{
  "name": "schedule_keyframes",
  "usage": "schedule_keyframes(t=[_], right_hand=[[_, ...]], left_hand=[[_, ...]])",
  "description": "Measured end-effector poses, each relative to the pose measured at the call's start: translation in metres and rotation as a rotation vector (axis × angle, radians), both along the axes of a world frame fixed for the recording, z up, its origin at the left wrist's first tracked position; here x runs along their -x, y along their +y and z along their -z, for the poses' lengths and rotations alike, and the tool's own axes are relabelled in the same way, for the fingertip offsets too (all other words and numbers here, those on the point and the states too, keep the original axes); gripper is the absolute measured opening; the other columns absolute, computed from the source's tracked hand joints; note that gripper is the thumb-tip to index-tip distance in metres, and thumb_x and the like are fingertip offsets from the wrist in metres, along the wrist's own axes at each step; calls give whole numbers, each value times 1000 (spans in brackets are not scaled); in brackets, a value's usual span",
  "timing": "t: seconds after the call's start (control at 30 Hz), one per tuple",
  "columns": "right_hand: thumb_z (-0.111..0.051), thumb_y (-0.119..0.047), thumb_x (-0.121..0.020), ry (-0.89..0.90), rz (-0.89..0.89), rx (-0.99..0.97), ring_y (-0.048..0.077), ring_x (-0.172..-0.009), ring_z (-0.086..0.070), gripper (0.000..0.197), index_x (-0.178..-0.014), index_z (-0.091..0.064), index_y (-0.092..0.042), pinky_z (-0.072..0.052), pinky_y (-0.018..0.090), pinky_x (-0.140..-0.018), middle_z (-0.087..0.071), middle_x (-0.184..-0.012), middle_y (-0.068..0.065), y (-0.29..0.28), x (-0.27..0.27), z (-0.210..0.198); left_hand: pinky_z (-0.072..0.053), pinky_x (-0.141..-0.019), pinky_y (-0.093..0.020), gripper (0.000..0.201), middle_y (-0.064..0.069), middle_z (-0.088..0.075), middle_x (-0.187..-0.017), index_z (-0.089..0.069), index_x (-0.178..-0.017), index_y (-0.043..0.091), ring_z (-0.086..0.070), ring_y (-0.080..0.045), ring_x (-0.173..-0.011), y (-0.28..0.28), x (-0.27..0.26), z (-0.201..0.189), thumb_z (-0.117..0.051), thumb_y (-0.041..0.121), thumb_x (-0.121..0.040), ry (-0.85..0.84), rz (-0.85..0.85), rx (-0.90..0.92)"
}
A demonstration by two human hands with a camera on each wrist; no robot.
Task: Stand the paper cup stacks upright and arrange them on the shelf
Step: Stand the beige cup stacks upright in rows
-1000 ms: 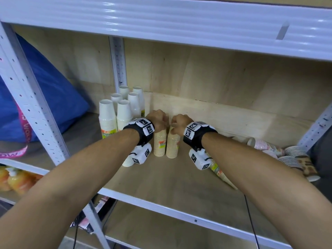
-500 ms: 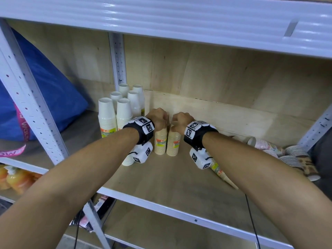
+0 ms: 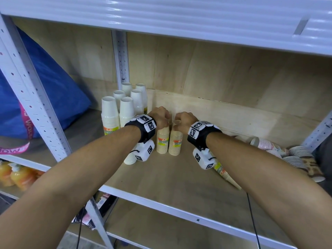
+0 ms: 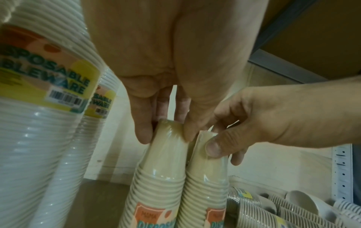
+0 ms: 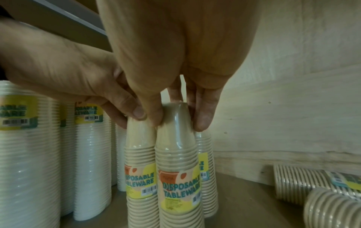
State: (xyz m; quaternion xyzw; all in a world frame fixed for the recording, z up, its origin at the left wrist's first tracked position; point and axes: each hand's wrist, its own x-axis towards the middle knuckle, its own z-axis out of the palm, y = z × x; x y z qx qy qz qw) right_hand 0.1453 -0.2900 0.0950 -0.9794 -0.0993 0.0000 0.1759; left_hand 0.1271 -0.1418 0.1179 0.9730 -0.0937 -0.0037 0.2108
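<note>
Two tan wrapped cup stacks stand upright side by side on the wooden shelf [image 3: 179, 180]. My left hand [image 3: 162, 119] grips the top of the left stack [image 3: 162, 141], thumb and fingers pinching its tip [image 4: 166, 134]. My right hand [image 3: 182, 122] pinches the top of the right stack [image 3: 175, 143] the same way [image 5: 178, 121]. In the right wrist view a third tan stack [image 5: 207, 162] stands just behind them. Several more stacks [image 3: 269, 145] lie on their sides at the right.
Several white cup stacks [image 3: 125, 106] stand upright in the back left corner by the metal post [image 3: 121, 58]. A tan stack [image 3: 224, 172] lies under my right forearm. A blue bag [image 3: 45, 78] fills the neighbouring bay. The shelf above hangs low.
</note>
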Motion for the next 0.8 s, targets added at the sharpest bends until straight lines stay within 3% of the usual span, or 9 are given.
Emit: schedule_keyframes(t=[0.07, 0.13, 0.23, 0.3, 0.43, 0.53, 0.67, 0.8], right_hand=[[-73, -33, -76, -4, 6, -2, 28, -105, -61, 46, -117, -62, -14, -50, 31, -78, -62, -120, 8, -3, 1, -2], [-74, -36, -76, -4, 20, -29, 27, -115, -58, 59, -129, -57, -16, -50, 32, -91, -59, -129, 7, -10, 2, -6], [-75, -45, -75, -25, 48, -41, 25, -110, -60, 63, -129, -57, -16, -47, 28, -84, -61, -121, 7, -24, 3, -17], [-76, -48, -73, -42, 84, -43, 24, -106, -60, 63, -125, -59, -18, -45, 27, -79, -62, -117, 5, -37, 5, -28], [-75, -43, -74, -69, 176, -15, 23, -108, -58, 53, -119, -60, -21, -45, 29, -83, -63, -117, 4, -72, 9, -47], [-74, -41, -76, -73, 230, 20, 22, -113, -54, 49, -119, -59, -22, -41, 27, -83, -61, -117, 2, -103, 18, -53], [-74, -41, -75, -38, 323, 60, 24, -112, -56, 51, -120, -59, -24, -44, 28, -85, -59, -122, 4, -144, 37, -51], [-73, -39, -78, 23, 407, 88, 24, -113, -55, 51, -123, -57, -23, -41, 25, -81, -56, -125, 4, -179, 65, -36]], left_hand=[[-50, -82, -30, 32, -9, -63, -122, -66, -120, 9, -60, -23, -104, 0, -1, -1, -67, 16, -88, 2, -5, 3], [-47, -80, -28, 37, -7, -61, -125, -63, -124, 11, -59, -22, -105, -1, -2, -6, -68, 18, -88, -12, -6, 21], [-43, -79, -24, 42, -6, -58, -128, -61, -128, 14, -58, -22, -112, -3, -5, -17, -68, 18, -87, -52, 6, 38], [-45, -80, -25, 43, -5, -57, -128, -61, -127, 18, -58, -21, -108, -8, -10, -24, -68, 19, -85, -62, 17, 55], [-45, -79, -26, 42, -3, -59, -124, -61, -126, 22, -56, -16, -98, -29, -14, -39, -71, 28, -85, -87, 87, 76], [-45, -84, -27, 42, -3, -57, -125, -61, -124, 23, -57, -18, -107, -50, -13, -45, -72, 31, -84, -100, 159, 84], [-48, -95, -32, 44, -4, -58, -123, -62, -124, 22, -57, -19, -113, -86, -8, -42, -74, 31, -82, -68, 264, 89], [-43, -88, -25, 48, -4, -58, -122, -61, -128, 20, -57, -20, -110, -124, 4, -29, -74, 29, -83, -63, 380, 49]])
